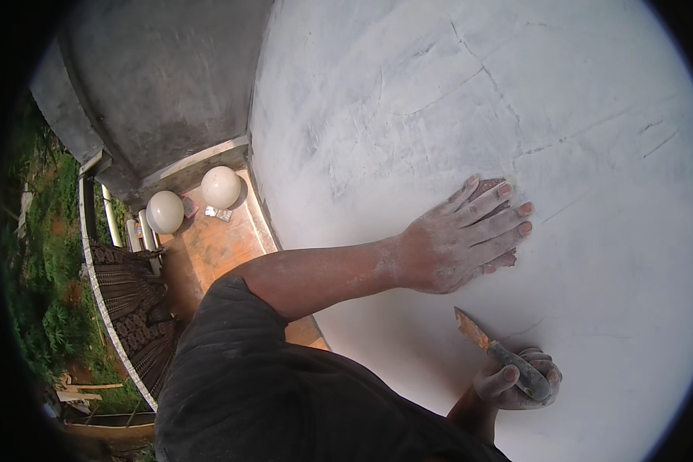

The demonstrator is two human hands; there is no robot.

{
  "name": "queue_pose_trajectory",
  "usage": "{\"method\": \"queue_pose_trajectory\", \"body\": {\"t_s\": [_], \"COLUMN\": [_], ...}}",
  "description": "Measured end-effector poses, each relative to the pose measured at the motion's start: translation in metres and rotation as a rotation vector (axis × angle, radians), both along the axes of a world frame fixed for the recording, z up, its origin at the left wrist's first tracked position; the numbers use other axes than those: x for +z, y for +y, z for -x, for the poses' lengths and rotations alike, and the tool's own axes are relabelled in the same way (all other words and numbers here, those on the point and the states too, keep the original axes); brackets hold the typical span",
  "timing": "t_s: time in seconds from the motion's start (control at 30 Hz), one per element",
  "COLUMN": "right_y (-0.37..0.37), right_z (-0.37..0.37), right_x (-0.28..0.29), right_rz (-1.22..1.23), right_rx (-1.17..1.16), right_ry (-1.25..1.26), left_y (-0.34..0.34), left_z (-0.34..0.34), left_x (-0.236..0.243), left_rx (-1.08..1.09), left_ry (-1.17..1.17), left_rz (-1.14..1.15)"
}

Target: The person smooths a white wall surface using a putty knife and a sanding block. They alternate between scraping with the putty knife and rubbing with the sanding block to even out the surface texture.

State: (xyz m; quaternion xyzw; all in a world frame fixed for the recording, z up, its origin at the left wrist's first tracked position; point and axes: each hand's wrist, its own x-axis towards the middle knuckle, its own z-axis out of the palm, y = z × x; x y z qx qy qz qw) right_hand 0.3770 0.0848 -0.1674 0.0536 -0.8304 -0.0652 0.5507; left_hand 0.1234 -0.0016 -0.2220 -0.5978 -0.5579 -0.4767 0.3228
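My left hand (463, 240), white with dust, lies stretched across the pale plastered wall (593, 254). It holds a reddish-brown piece of sandpaper (508, 260) flat to the surface; only the edges of the sheet show past my fingers. Lower down, my right hand (520, 383) is closed round the dark handle of a putty knife (473, 329). The knife's rusty, pointed blade tilts up and to the left, below my left hand. Dust coats the right fingers too.
Fine cracks (500, 91) run across the wall's upper part. To the left, two white globes (220, 187) rest on an orange floor (196, 258) beside a grey wall (162, 85). A dark patterned cloth (135, 308) hangs at a curved railing (92, 285), with greenery beyond.
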Motion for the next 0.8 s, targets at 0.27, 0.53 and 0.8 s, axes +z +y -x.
{"method": "queue_pose_trajectory", "body": {"t_s": [0.27, 0.53, 0.8], "right_y": [0.0, -0.001, 0.002], "right_z": [0.0, 0.0, -0.005], "right_x": [-0.004, -0.006, -0.008], "right_rz": [0.076, 0.08, 0.095], "right_rx": [0.071, 0.084, 0.124], "right_ry": [0.056, -0.004, 0.027], "left_y": [-0.002, -0.023, 0.0], "left_z": [0.098, 0.096, -0.002], "left_x": [0.014, -0.011, -0.046], "left_rx": [0.335, 0.334, 0.121], "left_ry": [-0.582, -0.35, -0.228], "left_rz": [-0.326, -0.099, -0.125]}}
